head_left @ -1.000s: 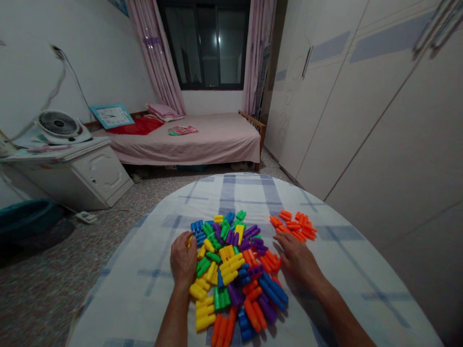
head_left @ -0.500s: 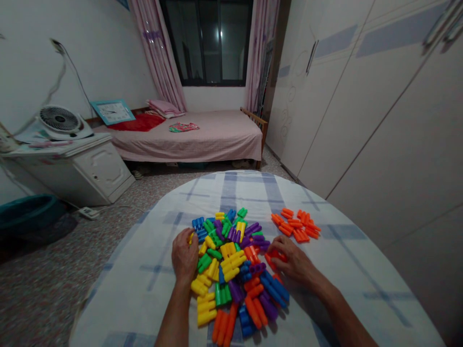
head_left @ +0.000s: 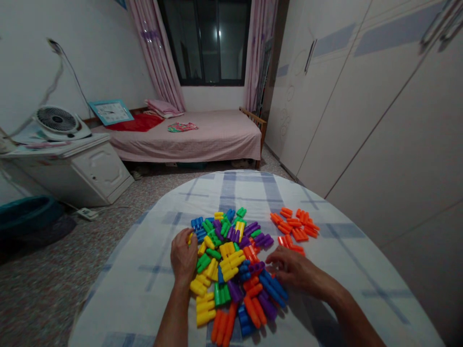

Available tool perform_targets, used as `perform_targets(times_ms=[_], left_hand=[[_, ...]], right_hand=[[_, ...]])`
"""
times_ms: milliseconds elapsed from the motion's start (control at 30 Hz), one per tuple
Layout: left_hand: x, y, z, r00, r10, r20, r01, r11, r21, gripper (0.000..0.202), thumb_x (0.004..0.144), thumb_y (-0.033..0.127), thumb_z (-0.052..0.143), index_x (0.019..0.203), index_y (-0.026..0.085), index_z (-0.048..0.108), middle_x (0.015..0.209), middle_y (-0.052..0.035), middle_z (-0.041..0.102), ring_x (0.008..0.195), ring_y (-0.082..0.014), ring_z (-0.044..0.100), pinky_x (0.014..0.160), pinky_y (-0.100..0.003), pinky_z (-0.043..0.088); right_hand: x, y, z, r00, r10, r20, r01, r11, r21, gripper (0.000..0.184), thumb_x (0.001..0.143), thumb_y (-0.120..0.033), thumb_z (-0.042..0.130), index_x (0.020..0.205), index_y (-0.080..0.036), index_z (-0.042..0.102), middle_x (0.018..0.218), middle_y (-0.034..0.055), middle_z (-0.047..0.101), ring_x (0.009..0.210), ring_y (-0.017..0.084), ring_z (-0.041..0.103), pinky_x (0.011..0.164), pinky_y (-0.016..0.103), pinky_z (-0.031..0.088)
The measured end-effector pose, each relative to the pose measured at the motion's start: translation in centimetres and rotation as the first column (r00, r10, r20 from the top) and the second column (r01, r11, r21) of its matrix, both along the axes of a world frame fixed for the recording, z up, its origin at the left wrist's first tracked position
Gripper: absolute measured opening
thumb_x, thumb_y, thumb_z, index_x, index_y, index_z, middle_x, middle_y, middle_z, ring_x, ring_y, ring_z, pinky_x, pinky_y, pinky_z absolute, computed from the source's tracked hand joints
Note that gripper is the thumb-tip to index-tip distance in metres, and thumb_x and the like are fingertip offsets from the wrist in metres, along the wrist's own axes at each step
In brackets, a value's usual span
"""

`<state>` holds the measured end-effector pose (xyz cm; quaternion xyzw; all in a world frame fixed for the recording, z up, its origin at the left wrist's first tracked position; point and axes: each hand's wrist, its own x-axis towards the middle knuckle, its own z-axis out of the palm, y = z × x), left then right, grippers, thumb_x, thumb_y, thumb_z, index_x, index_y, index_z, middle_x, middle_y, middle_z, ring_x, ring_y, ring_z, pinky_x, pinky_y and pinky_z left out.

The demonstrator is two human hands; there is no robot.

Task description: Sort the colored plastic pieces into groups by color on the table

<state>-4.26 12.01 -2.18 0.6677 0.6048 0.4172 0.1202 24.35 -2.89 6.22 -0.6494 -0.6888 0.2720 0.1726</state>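
Fingers (head_left: 180, 245) of the left hand (head_left: 184, 258) curl down at the left edge of a heap of stubby ribbed plastic blocks (head_left: 227, 270). They are clenched and appear to pinch a yellow plastic block (head_left: 189, 238), of which only a tip shows. Fingers (head_left: 275, 263) of the right hand (head_left: 294, 270) stretch out low and loose at the heap's right edge, just beside a blue plastic block (head_left: 271, 284) and a purple plastic block (head_left: 256, 267). No piece shows between them, though the hand may hide whatever lies beneath it.

The heap mixes yellow, green, blue, purple and orange blocks and sits near the middle of a round bench (head_left: 231, 193) covered by a white cloth with blue checks. Just right of it, a looser patch of orange plastic blocks (head_left: 294, 226) lies apart on the cloth, its nearest pieces close above the right hand.

The work in hand appears to be at the heap's edges, one block at a time; a block there calls for a clean pinch that leaves its neighbours undisturbed.

Beyond the bench are a speckled floor (head_left: 43, 284), a white cabinet (head_left: 97, 171) carrying a white fan (head_left: 58, 120), a bed with a pink cover (head_left: 213, 137), a curtained window (head_left: 204, 41) and white wardrobe doors (head_left: 361, 106).
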Motion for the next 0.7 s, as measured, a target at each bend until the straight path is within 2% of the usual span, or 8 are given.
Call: perform_targets(times_ms=[133, 333, 433, 533, 600, 700], left_hand=[[0.0, 0.1, 0.0, 1.0, -0.006, -0.013, 0.006, 1.0, 0.001, 0.036, 0.083, 0.037, 0.038, 0.102, 0.018, 0.063, 0.109, -0.01, 0.063, 0.106, -0.0246, 0.055, 0.097, -0.04, 0.041], [0.1, 0.0, 0.1, 1.0, 0.002, -0.013, -0.002, 1.0, 0.007, 0.037, 0.083, 0.036, 0.039, 0.102, 0.015, 0.063, 0.108, -0.0115, 0.063, 0.106, -0.0253, 0.055, 0.097, -0.041, 0.041], [0.1, 0.0, 0.1, 1.0, -0.001, -0.012, 0.001, 1.0, 0.006, 0.037, 0.084, 0.036, 0.039, 0.102, 0.015, 0.063, 0.109, -0.0115, 0.063, 0.107, -0.025, 0.054, 0.098, -0.04, 0.04], [0.1, 0.0, 0.1, 1.0, -0.003, -0.016, 0.003, 1.0, 0.004, 0.036, 0.084, 0.035, 0.039, 0.102, 0.016, 0.063, 0.11, -0.011, 0.063, 0.108, -0.0244, 0.054, 0.098, -0.039, 0.04], [0.1, 0.0, 0.1, 1.0, -0.003, -0.025, 0.003, 1.0, 0.002, 0.037, 0.084, 0.035, 0.039, 0.103, 0.015, 0.063, 0.11, -0.0112, 0.063, 0.107, -0.0246, 0.054, 0.098, -0.04, 0.04], [0.1, 0.0, 0.2, 1.0, 0.005, -0.031, -0.005, 1.0, -0.006, 0.038, 0.084, 0.035, 0.039, 0.104, 0.014, 0.063, 0.11, -0.0116, 0.063, 0.107, -0.0251, 0.054, 0.097, -0.04, 0.04]], right_hand=[[-1.0, -0.6, -0.1, 0.998, 0.067, 0.014, -0.066, 0.997, -0.037, 0.013, 0.076, -0.026, 0.056, 0.087, -0.022, 0.062, 0.087, 0.0016, 0.059, 0.074, 0.014, 0.056, 0.063, 0.024, 0.042], [-0.7, 0.0, -0.3, 0.983, -0.056, 0.175, 0.07, 0.995, -0.074, 0.015, 0.073, -0.017, 0.05, 0.083, -0.02, 0.06, 0.079, 0.0023, 0.062, 0.068, 0.015, 0.056, 0.057, 0.024, 0.037], [0.0, 0.4, -0.4, 0.927, -0.222, 0.302, 0.205, 0.975, 0.087, 0.021, 0.077, -0.016, 0.044, 0.091, -0.019, 0.06, 0.089, 0.0064, 0.064, 0.076, 0.018, 0.058, 0.063, 0.027, 0.039], [0.6, 0.6, -0.2, 0.875, -0.364, 0.317, 0.303, 0.926, 0.227, 0.023, 0.082, -0.021, 0.041, 0.098, -0.021, 0.058, 0.098, 0.0074, 0.063, 0.084, 0.019, 0.06, 0.067, 0.028, 0.04], [0.7, 0.5, 0.1, 0.896, -0.346, 0.28, 0.305, 0.935, 0.18, 0.021, 0.083, -0.022, 0.042, 0.097, -0.022, 0.057, 0.093, 0.0046, 0.064, 0.08, 0.018, 0.06, 0.065, 0.027, 0.039], [0.3, 0.2, 0.5, 0.941, -0.214, 0.263, 0.216, 0.976, 0.02, 0.016, 0.078, -0.02, 0.049, 0.091, -0.022, 0.058, 0.085, 0.002, 0.064, 0.077, 0.016, 0.059, 0.063, 0.025, 0.037]])
